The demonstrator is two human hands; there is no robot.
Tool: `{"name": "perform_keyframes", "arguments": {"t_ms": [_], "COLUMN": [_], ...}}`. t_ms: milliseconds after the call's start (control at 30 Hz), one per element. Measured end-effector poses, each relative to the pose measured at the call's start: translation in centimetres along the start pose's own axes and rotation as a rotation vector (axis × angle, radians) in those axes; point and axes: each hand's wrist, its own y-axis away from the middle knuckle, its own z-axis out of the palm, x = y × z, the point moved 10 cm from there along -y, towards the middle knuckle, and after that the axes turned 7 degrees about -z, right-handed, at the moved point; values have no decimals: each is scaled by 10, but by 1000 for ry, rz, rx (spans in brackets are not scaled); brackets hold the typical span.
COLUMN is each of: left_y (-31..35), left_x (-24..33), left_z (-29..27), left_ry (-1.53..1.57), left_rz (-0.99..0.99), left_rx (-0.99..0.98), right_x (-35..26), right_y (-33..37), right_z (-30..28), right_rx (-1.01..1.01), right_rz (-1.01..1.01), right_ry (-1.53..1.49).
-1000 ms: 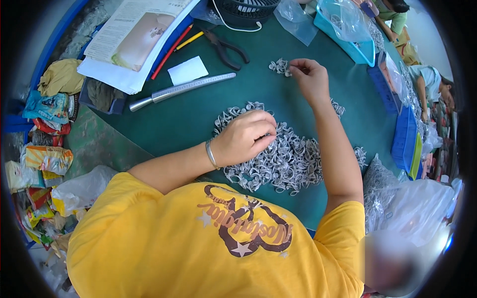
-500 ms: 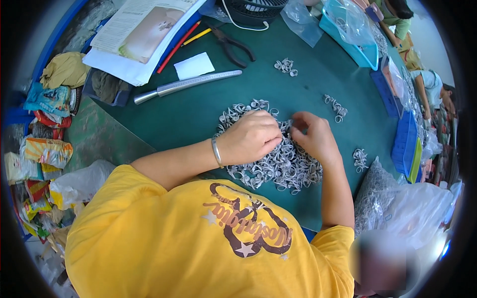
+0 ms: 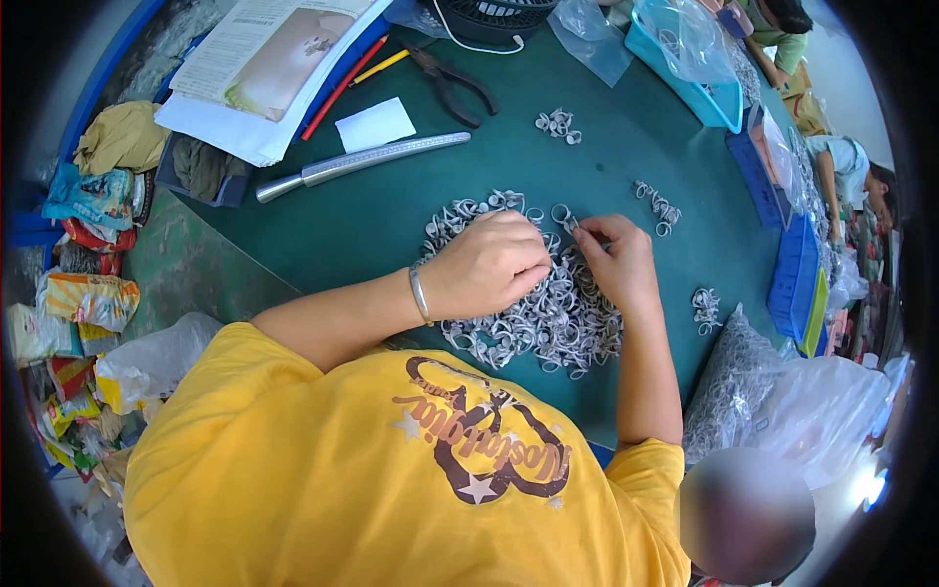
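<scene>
A heap of silver-grey metal rings point(image 3: 548, 328) lies on the green tabletop point(image 3: 391, 225) in front of me. Over its left part rests my left hand point(image 3: 489, 266), a bangle at the wrist. Its fingers are curled inward, and anything in them is hidden from view. My right hand point(image 3: 624, 266) pinches a single ring point(image 3: 563, 217) between thumb and forefinger at the heap's far right edge. Three small clusters lie apart from the heap: one cluster of rings point(image 3: 558, 126) farther back, a second cluster point(image 3: 658, 208) to the right, and a third cluster point(image 3: 705, 310) beside my right forearm.
A metal ring mandrel point(image 3: 362, 166), a white card point(image 3: 376, 125), pliers point(image 3: 455, 88), pens point(image 3: 344, 90) and papers point(image 3: 264, 73) lie at the far left. A black fan point(image 3: 499, 18) stands behind. Bins point(image 3: 794, 274) and a bulging plastic bag point(image 3: 734, 382) line the right.
My right hand's fingers have closed on a ring, which now shows at the fingertips beyond the heap. My left hand stays over the heap. The whole view has shifted slightly.
</scene>
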Motion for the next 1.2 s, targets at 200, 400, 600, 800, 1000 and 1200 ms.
{"name": "perform_keyframes", "arguments": {"t_ms": [200, 400, 600, 800, 1000, 1200], "left_y": [-4, -6, -5, -4, -5, -5], "left_x": [-3, 21, 30, 29, 31, 31], "left_z": [-16, -26, -28, -28, -25, -25], "left_ry": [148, 125, 86, 81, 51, 59], "left_rz": [-178, 30, 111, 100, 123, 118], "left_rx": [88, 108, 151, 141, 129, 119], "right_x": [-16, -38, -32, -40, -50, -48], "right_y": [32, 51, 59, 60, 60, 59], "right_z": [11, 14, 14, -3, -14, -12], "right_rx": [-69, -12, 68, 176, 214, 206], "right_rz": [159, -3, 19, -139, -249, -233], "right_ry": [-1039, -1158, -1088, -759, -570, -560]}}
